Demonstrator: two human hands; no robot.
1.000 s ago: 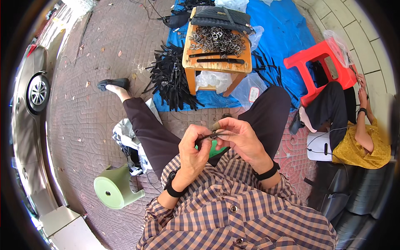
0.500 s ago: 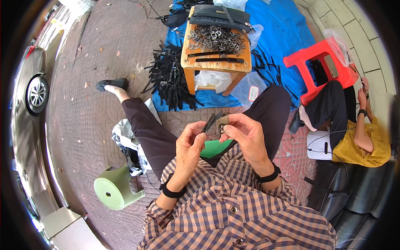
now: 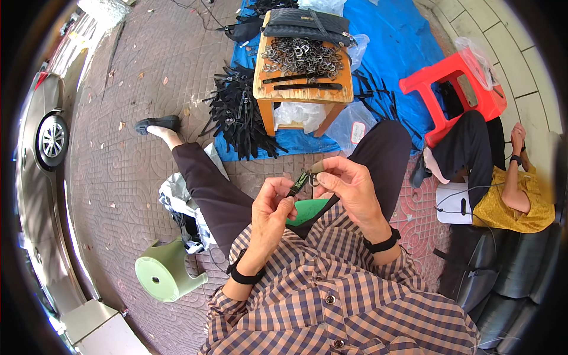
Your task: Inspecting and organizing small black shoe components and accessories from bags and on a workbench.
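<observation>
In the head view we took the wooden stool (image 3: pixel 303 96) as our landmark. Below its near edge, between the wearer's knees, we saw the left hand (image 3: pixel 273 210) pinching a dark strap (image 3: pixel 300 184) closely between thumb and fingers. Just beside it, the right hand (image 3: pixel 349 188) had its thumb and forefinger closed on a small metal ring (image 3: pixel 313 179). We could not tell whether the ring touched the strap.

A second earlier, we had seen both hands closer together over one dark strip; half a second earlier the strap's end had looked plain, whereas now it showed pale greenish marks toward us. A co-worker's hands (image 3: pixel 518 139), right of the wooden stool, had come together lower than before.

The heap of metal buckles (image 3: pixel 305 58) and two black straps (image 3: pixel 307 86) remained on the wooden stool, the pile of black straps (image 3: pixel 236 115) to its left, and the red stool (image 3: pixel 427 80) to its right.
</observation>
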